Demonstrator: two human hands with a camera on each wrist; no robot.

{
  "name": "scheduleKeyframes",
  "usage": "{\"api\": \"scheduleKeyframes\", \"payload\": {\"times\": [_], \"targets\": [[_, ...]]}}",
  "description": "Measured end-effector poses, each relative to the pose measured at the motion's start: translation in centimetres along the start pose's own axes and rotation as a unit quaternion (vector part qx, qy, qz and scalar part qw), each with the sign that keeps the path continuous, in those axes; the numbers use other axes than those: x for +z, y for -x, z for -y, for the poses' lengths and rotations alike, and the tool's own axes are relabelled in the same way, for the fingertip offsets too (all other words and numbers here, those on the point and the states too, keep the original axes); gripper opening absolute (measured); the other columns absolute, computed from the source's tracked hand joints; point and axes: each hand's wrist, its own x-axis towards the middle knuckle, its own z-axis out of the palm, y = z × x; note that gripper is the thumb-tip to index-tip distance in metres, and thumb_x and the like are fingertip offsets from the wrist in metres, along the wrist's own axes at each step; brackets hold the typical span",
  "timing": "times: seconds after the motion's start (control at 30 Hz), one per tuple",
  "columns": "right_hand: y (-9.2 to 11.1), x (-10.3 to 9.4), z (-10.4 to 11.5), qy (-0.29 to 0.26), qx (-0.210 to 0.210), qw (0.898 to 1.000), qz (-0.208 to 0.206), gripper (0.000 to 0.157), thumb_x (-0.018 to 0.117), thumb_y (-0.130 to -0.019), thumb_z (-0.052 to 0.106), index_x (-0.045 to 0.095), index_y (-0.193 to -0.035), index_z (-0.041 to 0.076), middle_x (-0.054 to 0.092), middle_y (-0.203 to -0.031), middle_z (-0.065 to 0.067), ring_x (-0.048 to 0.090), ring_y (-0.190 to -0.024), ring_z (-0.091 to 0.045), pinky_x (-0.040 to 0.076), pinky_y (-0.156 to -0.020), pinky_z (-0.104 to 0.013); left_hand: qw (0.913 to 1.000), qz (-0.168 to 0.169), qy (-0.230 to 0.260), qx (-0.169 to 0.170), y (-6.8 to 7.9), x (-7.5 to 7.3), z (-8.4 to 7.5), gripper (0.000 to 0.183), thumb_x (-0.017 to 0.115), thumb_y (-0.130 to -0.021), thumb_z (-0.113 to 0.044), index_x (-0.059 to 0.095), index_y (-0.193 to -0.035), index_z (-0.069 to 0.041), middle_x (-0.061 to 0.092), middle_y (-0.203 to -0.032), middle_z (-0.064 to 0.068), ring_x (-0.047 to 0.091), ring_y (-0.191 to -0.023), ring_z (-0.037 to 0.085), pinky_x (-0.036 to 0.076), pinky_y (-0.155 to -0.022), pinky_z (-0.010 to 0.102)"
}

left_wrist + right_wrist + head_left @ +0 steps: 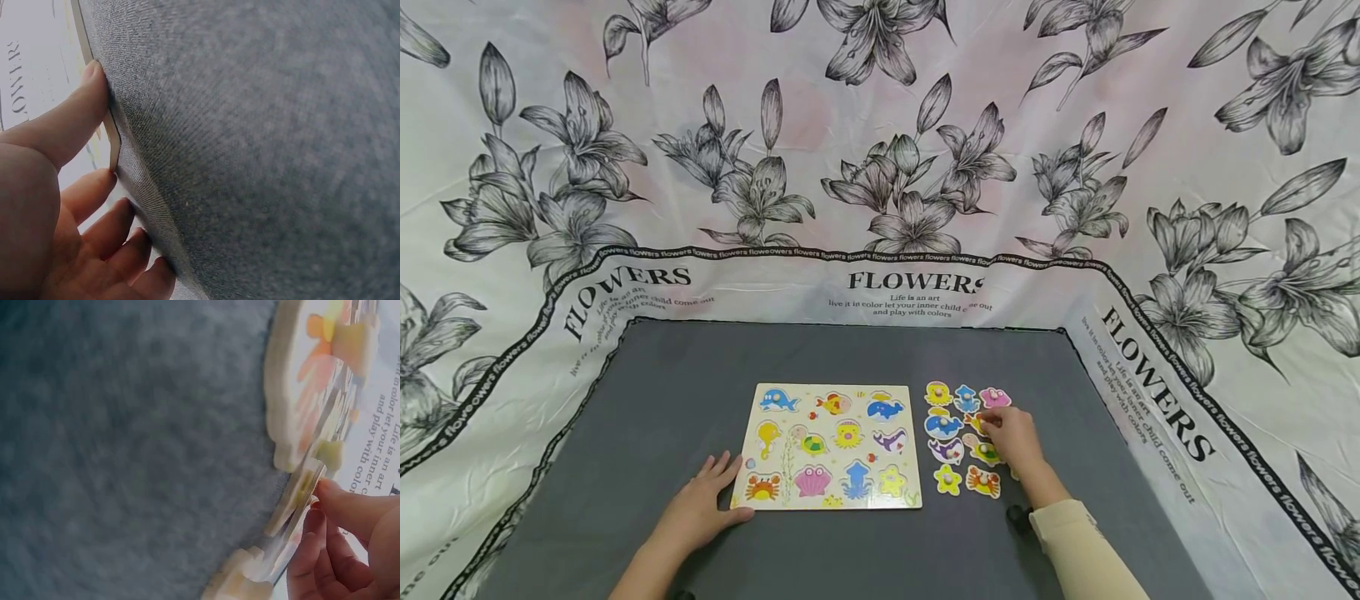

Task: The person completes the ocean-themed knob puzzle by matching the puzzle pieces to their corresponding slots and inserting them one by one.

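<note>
A cream wooden puzzle board point(797, 503) with sea-animal pictures lies flat on the grey table. At its lower left corner rests my left hand point(698, 508), thumb along the front edge and fingers spread by the left edge. The left wrist view shows the thumb point(78, 109) against the board's side. Right of the board, my right hand point(1018, 437) pinches an orange-and-yellow fish piece point(974, 422) between thumb and index finger, partly hiding it. Close around it lie a whale piece point(943, 425), a turtle piece point(985, 452) and a pink shell piece point(996, 397).
Other knobbed pieces lie in rows: an octopus point(937, 393), a squid point(967, 398), a purple dolphin point(946, 451), a star point(947, 479) and a crab point(982, 481). Behind and beside the grey tabletop point(820, 354) hangs a floral cloth point(760, 287).
</note>
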Motion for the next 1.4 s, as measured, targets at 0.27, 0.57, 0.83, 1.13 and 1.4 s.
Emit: {"api": "scheduleKeyframes", "payload": {"times": [0.27, 0.57, 0.83, 1.13, 1.4], "targets": [[-0.2, -0.9, 2.1, 0.004, -0.039, 0.999, -0.026, 0.016, 0.074, -0.092, 0.011, 0.078, -0.105, 0.003, 0.076, -0.098, -0.012, 0.068, -0.085, -0.024, 0.058, -0.080, -0.046, 1.0000, -0.005, -0.004, 0.004, 0.1, -0.5, 0.3, 0.100, 0.083, -0.074, -0.055, 0.045, -0.153, -0.006, 0.035, -0.159, 0.024, 0.027, -0.148, 0.050, 0.033, -0.108, 0.071], [-0.8, -0.7, 6.7, -0.011, -0.067, 0.997, -0.023, 0.016, 0.074, -0.094, 0.015, 0.079, -0.106, 0.006, 0.075, -0.100, -0.012, 0.069, -0.088, -0.025, 0.061, -0.079, -0.043, 1.0000, 0.001, -0.004, -0.002, 0.4, -0.6, 0.5, 0.100, 0.083, -0.074, -0.056, 0.044, -0.152, -0.006, 0.035, -0.159, 0.025, 0.026, -0.148, 0.050, 0.032, -0.109, 0.072], [-1.5, -0.3, 10.4, -0.026, -0.106, 0.994, 0.000, 0.013, 0.075, -0.093, 0.013, 0.080, -0.102, 0.006, 0.077, -0.095, -0.009, 0.070, -0.082, -0.019, 0.061, -0.073, -0.036, 1.0000, 0.004, -0.003, -0.009, 0.5, -0.4, 0.5, 0.101, 0.083, -0.074, -0.057, 0.044, -0.153, -0.007, 0.035, -0.159, 0.023, 0.026, -0.149, 0.049, 0.033, -0.109, 0.071], [-1.9, 0.8, 13.9, -0.045, -0.128, 0.991, 0.014, 0.011, 0.075, -0.092, 0.012, 0.081, -0.100, 0.007, 0.077, -0.090, -0.007, 0.070, -0.077, -0.017, 0.059, -0.064, -0.030, 1.0000, 0.000, 0.000, 0.001, 0.1, -0.3, -0.2, 0.099, 0.084, -0.075, -0.053, 0.045, -0.153, -0.007, 0.035, -0.159, 0.024, 0.026, -0.148, 0.049, 0.034, -0.109, 0.070], [-2.0, 2.7, 17.0, -0.033, -0.162, 0.986, 0.032, 0.012, 0.074, -0.092, 0.011, 0.081, -0.100, 0.008, 0.078, -0.093, -0.007, 0.072, -0.080, -0.018, 0.060, -0.068, -0.033, 1.0000, -0.004, 0.000, 0.001, -0.1, -0.2, -0.2, 0.099, 0.085, -0.075, -0.052, 0.045, -0.153, -0.007, 0.036, -0.159, 0.024, 0.026, -0.149, 0.049, 0.033, -0.109, 0.070]]}}
